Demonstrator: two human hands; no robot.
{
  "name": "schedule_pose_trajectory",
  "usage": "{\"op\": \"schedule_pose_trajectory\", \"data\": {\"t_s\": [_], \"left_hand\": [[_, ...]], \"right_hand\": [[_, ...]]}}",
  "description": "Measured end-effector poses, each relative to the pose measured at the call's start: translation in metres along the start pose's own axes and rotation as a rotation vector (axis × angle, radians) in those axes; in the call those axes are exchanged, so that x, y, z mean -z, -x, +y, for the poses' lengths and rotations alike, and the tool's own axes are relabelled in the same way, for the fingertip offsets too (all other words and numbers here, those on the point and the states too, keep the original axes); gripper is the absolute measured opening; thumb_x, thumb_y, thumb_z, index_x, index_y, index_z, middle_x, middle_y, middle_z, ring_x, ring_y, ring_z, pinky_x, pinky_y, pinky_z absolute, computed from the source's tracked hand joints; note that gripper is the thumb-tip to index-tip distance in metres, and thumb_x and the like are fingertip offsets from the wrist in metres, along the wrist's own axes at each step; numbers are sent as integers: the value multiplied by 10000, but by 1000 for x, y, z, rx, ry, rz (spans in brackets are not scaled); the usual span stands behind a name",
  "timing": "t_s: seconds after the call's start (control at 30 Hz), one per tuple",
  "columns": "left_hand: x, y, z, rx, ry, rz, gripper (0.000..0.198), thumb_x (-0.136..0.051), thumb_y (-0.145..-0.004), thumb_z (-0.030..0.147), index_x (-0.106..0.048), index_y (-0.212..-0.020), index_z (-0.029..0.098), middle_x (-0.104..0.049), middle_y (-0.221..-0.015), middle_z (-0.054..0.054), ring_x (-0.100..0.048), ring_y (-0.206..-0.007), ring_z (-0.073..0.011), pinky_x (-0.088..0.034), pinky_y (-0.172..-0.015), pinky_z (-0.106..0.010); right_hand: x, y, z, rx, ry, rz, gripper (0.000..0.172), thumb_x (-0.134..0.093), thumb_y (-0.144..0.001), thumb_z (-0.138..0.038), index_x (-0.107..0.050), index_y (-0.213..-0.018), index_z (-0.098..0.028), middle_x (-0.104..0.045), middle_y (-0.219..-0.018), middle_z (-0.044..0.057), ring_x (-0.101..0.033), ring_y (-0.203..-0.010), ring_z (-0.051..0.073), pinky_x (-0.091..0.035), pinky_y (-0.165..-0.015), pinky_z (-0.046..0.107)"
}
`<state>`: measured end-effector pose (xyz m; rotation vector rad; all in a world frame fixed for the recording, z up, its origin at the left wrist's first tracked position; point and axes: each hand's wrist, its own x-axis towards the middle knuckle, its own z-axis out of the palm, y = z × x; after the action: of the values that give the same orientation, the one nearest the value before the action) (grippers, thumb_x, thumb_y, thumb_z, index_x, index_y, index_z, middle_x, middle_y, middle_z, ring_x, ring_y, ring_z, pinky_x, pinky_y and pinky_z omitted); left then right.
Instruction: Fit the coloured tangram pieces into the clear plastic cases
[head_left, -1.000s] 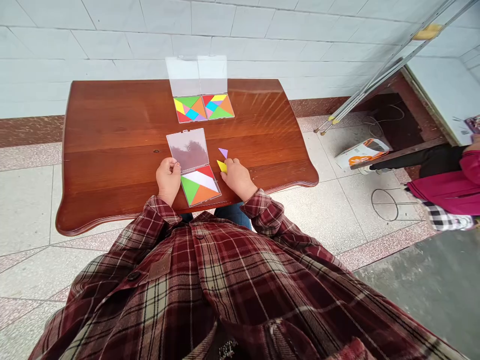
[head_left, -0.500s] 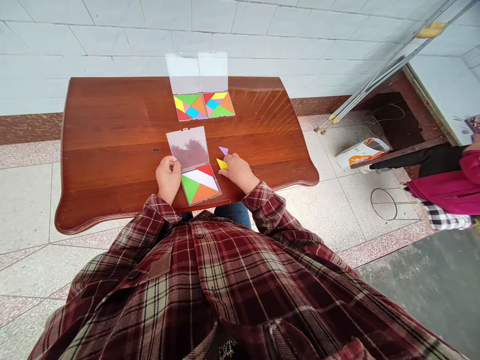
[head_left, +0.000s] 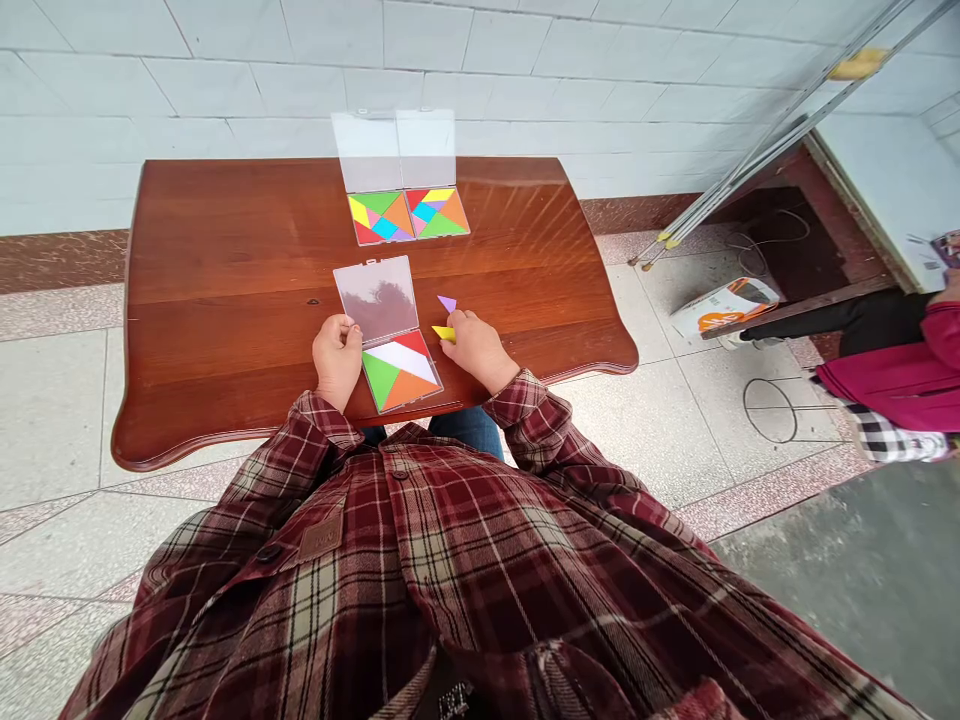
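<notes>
An open tangram case (head_left: 375,408) lies near the table's front edge, its clear lid (head_left: 377,296) folded back away from me. In its tray are a green piece (head_left: 381,380), an orange piece (head_left: 412,388) and a red piece (head_left: 412,343), with a white gap between them. My left hand (head_left: 336,360) is closed at the lid's lower left edge, fingertips gripping it. To the right of the tray, my right hand (head_left: 478,350) pinches a yellow piece (head_left: 442,333), partly hidden by the fingers. A purple triangle (head_left: 448,303) lies just past those fingertips.
Two filled tangram cases (head_left: 381,218) (head_left: 441,213) stand open side by side at the back of the wooden table (head_left: 225,300), lids up near the tiled wall. Crutches (head_left: 712,190) lean at the right. A person in a magenta top (head_left: 885,345) is at the far right.
The yellow piece has tilted in my right fingers and now looks narrower. My right hand has shifted very slightly; my left hand stays at the lid.
</notes>
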<state>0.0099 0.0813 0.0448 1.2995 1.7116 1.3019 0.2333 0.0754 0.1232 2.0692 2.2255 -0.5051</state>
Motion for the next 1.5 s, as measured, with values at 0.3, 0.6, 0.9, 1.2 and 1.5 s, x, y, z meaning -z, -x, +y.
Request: {"op": "schedule_pose_trajectory", "data": {"t_s": [0.3,0.6,0.9,1.2,1.5], "left_hand": [[1,0,2,11,-3,8,45,-572,-772,202,-552,-811,213,-581,-722,24,-558,-682,-126,-446,-708,-274],[0,-1,1,4,-1,7,44,-574,-768,210,-547,-802,218,-580,-718,24,-553,-681,-128,-450,-711,-276],[0,0,0,-24,-26,-8,39,-554,-788,213,-534,-820,219,-566,-716,29,-538,-664,-119,-450,-694,-260],[-1,-1,1,-5,-25,-8,49,-556,-791,199,-536,-832,216,-549,-719,27,-548,-677,-125,-453,-706,-263],[0,1,8,25,4,-1,56,-571,-778,179,-534,-800,215,-533,-695,38,-538,-665,-119,-456,-712,-260]], "right_hand": [[0,2,1,6,-100,73,260,-538,-904,-286,-585,-1122,-152,-670,-1120,145,-646,-947,268,-471,-793,347],[-16,-2,3,90,-521,-13,127,-589,-836,-315,-570,-884,-199,-684,-848,-3,-611,-781,145,-434,-738,263],[-25,15,-18,94,-404,-68,138,-606,-842,-300,-579,-928,-196,-669,-831,-6,-576,-733,142,-385,-651,249],[-16,24,-33,49,-136,-37,231,-549,-924,-329,-604,-1076,-164,-713,-1044,113,-640,-942,234,-448,-761,305],[-13,24,-35,63,-43,-42,245,-462,-967,-275,-618,-1111,-154,-689,-1126,149,-626,-1052,267,-474,-817,333]]}}
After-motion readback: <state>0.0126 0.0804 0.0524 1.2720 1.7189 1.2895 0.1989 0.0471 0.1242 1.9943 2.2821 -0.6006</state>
